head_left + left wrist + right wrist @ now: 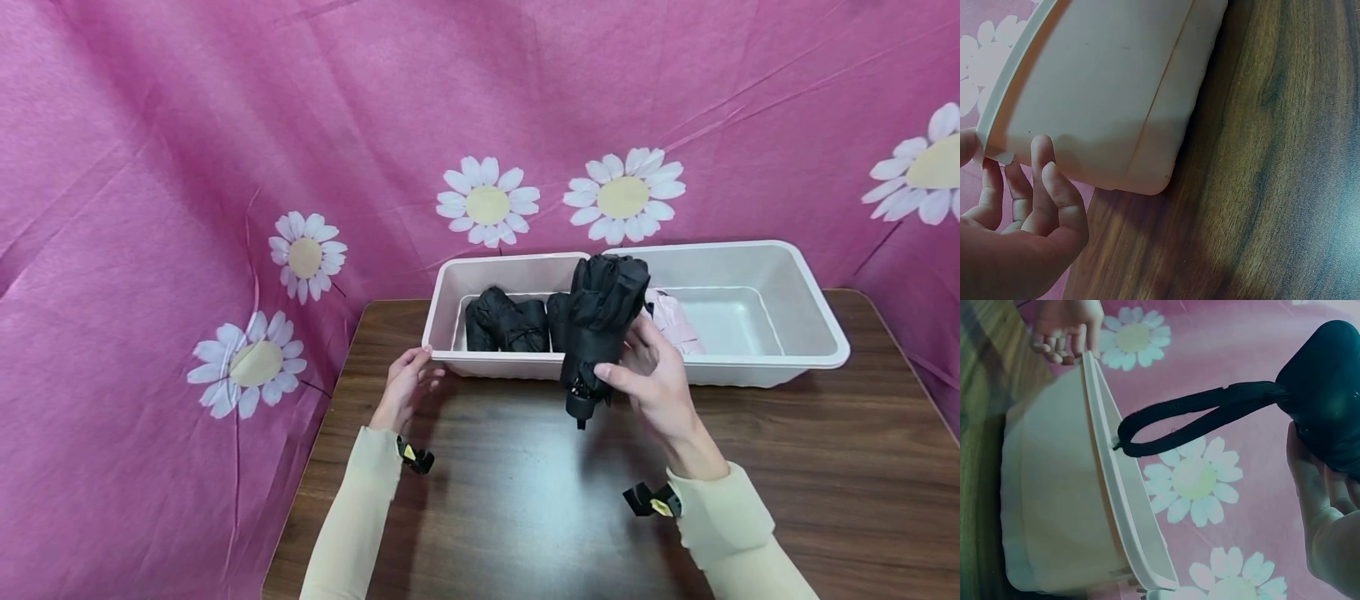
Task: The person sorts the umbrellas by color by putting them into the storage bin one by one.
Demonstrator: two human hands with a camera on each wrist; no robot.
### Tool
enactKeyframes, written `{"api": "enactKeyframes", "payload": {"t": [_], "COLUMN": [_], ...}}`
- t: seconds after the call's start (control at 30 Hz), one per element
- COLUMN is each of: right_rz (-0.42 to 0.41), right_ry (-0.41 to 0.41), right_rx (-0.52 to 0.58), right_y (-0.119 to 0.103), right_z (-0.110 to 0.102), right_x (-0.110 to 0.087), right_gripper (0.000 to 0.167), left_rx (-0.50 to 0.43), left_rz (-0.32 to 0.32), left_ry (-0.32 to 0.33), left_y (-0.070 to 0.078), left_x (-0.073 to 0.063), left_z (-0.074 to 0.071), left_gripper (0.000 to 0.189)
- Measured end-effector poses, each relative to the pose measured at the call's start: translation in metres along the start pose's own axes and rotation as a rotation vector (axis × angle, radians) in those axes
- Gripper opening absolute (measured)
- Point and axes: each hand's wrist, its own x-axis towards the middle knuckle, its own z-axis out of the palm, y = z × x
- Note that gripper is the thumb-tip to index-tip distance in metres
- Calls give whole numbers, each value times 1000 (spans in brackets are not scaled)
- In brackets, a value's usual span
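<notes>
My right hand (652, 375) grips a folded black umbrella (606, 304), raised in front of the two bins, its handle end pointing down toward the table. In the right wrist view, a wrist strap (1172, 419) loops out from the umbrella's handle (1325, 378). My left hand (405, 387) pinches the front left corner of the left bin's rim (487, 357); the left wrist view shows the fingers (1041, 162) at that edge. More folded black umbrellas (510, 321) lie inside the left bin, partly covered by the raised one. A folded pink umbrella (673, 321) lies in the right bin.
The right bin (817, 360), white like the left one, stands beside it at the back of the brown wooden table (495, 500). Behind hangs a pink cloth (360, 108) printed with daisies. A small black device (652, 500) is strapped at each wrist.
</notes>
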Motion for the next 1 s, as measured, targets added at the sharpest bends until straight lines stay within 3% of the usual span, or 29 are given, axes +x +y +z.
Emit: {"api": "enactKeyframes", "payload": {"t": [0.23,0.4,0.77,1.0], "right_rz": [105,130,180,233], "right_ry": [56,63,104,177], "right_rx": [152,181,131,-41], "right_y": [-3,-3,-1,9], "right_z": [-11,-17,-19,-22], "right_x": [14,25,48,64], "right_gripper": [62,61,60,64], "left_rx": [-22,-13,23,12], "left_rz": [7,1,-10,-7], "left_ry": [-3,-10,-4,2], "left_y": [0,1,2,0], "left_x": [-1,0,1,2], "left_z": [2,2,0,-1], "left_gripper": [9,10,15,13]}}
